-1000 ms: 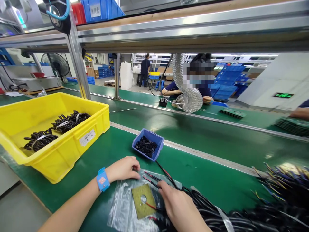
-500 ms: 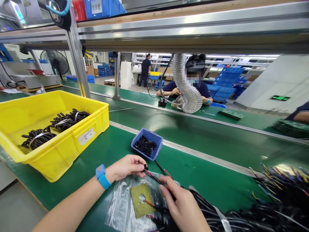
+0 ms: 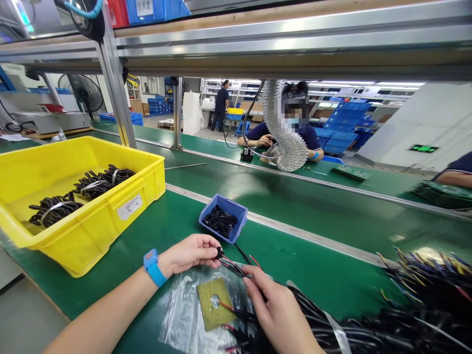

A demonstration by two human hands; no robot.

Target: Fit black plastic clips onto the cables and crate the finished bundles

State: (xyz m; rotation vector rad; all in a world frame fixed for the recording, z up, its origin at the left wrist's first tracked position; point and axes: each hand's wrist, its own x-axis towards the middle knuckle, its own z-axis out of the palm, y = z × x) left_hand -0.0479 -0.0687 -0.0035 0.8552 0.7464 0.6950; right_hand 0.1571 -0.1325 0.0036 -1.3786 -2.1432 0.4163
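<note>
Between the thumb and fingers of my left hand (image 3: 197, 253) is a small black connector (image 3: 219, 252), with red and black wires running from it. My right hand (image 3: 275, 305) pinches those wires (image 3: 236, 267) a little to the right. Below the hands a yellow-green square pad (image 3: 216, 307) with a hole lies on a clear plastic bag (image 3: 177, 309). Just beyond my left hand sits a small blue bin (image 3: 240, 223) of black connectors (image 3: 220, 221). Black cable bundles (image 3: 354, 329) extend right from under my right hand.
A yellow crate (image 3: 92, 233) with tied black cables stands left on the green bench (image 3: 313, 265). Loose wire ends (image 3: 424, 270) fan out at right. Across a metal rail, a person (image 3: 306, 135) works behind a silver duct (image 3: 289, 150). A metal shelf beam (image 3: 276, 44) crosses above.
The view has shifted slightly. Both hands keep nearly the same place and grip, with the connector and wires turned a little between them.
</note>
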